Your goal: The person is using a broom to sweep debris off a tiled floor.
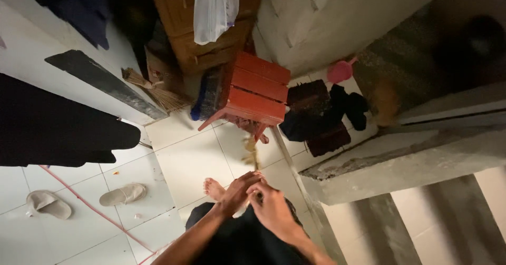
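- Between the fingers of both hands, low in the middle of the view, there is a thin yellowish strand of dry plant fibre (251, 151); it goes up and away from the fingertips and is blurred, so I cannot tell exactly what kind of material it is.
- The left hand (238, 191) has its fingers (252, 179) bent around the lower end of this strand, in a pinching grasp.
- The right hand (274, 208) touches the left one; its fingers (259, 190) are curled at the same place, and I cannot tell if they really grip the strand or only press on the other hand.
- Just beside the left fingers, on the far side, a bare foot (213, 187) stands on the white tiled floor (184, 165).
- Beyond the fingertips, where the strand ends, stands a red wooden stool with slats (255, 88).
- Right of the stool, dark folded cloths (321, 115) lie on the floor, and a pink plastic scoop (340, 71) is behind them.
- Left of the stool, a straw broom (153, 88) leans near the white wall (37, 59).
- Far left of the fingers, two pale slippers (122, 194) lie well apart, with a thin pink cord (89, 204) running between them over the tiles.
- Right of the fingers, a rough grey concrete step (390, 165) goes across the view.
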